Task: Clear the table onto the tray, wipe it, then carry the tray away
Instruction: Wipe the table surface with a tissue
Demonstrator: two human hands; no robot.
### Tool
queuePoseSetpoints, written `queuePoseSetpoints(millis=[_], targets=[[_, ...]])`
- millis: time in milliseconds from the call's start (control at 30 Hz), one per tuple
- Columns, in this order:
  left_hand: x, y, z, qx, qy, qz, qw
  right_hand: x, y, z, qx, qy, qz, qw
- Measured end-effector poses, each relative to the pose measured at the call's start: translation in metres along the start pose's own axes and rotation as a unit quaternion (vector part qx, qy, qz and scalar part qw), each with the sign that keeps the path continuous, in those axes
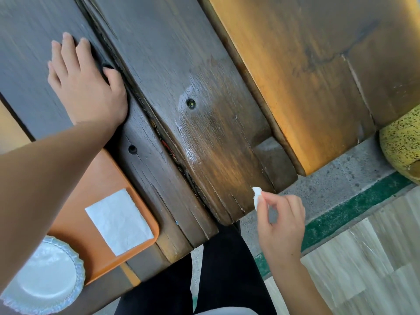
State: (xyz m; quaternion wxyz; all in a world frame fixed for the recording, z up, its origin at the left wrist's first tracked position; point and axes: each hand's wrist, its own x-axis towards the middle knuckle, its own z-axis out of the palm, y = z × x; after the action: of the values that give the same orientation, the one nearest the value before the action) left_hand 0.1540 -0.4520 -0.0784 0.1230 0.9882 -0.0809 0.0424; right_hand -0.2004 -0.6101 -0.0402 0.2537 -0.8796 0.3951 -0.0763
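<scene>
The dark wooden plank table (pixel 172 64) runs diagonally through the head view, with a wet streak (pixel 188 133) near its middle. My left hand (pixel 84 80) lies flat on the table top, fingers spread, holding nothing. My right hand (pixel 279 221) hovers just off the table's near edge and pinches a small white wad of tissue (pixel 257 196) between thumb and fingers. At the lower left an orange tray (pixel 100 178) rests on the table, carrying a flat white napkin (pixel 119 221) and a white paper plate (pixel 45 278).
A yellowish wooden bench (pixel 306 76) runs beside the table on the right. A speckled yellow object (pixel 402 142) sits at the right edge. Below are a grey concrete floor (pixel 336 176), a green stripe (pixel 354 205) and my dark-trousered legs (pixel 227 269).
</scene>
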Motion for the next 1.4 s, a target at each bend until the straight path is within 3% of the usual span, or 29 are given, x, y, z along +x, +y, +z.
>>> queuePoseSetpoints(millis=[200,300,433,533,700,800,967,1200,1400], targets=[[-0.001,0.000,0.002,0.003,0.006,-0.001,1.000,0.091,-0.024,0.026,-0.045,0.069,-0.017,0.996],[-0.001,0.000,0.002,0.001,0.007,-0.003,1.000,0.084,-0.033,0.029,-0.047,0.071,-0.021,0.996],[0.000,0.000,0.001,-0.004,0.000,-0.006,1.000,0.038,-0.044,0.036,-0.049,-0.024,-0.190,0.980],[0.001,0.000,0.001,-0.002,0.002,-0.005,1.000,0.062,-0.038,0.033,-0.046,-0.033,-0.267,0.962],[-0.001,0.000,0.001,-0.004,0.003,-0.002,1.000,0.161,-0.058,0.040,-0.039,0.058,-0.152,0.986],[-0.001,0.001,-0.001,-0.004,-0.008,-0.004,1.000,0.137,-0.082,0.051,-0.024,0.054,-0.100,0.993],[0.000,0.000,0.000,0.000,-0.012,-0.003,1.000,0.054,-0.083,0.045,-0.019,-0.065,-0.242,0.968],[0.000,0.000,0.000,-0.001,-0.015,-0.002,1.000,0.181,-0.067,0.041,-0.017,0.016,-0.192,0.981],[-0.001,0.001,-0.002,0.002,-0.019,-0.005,1.000,0.238,-0.094,0.051,0.034,-0.047,-0.301,0.952]])
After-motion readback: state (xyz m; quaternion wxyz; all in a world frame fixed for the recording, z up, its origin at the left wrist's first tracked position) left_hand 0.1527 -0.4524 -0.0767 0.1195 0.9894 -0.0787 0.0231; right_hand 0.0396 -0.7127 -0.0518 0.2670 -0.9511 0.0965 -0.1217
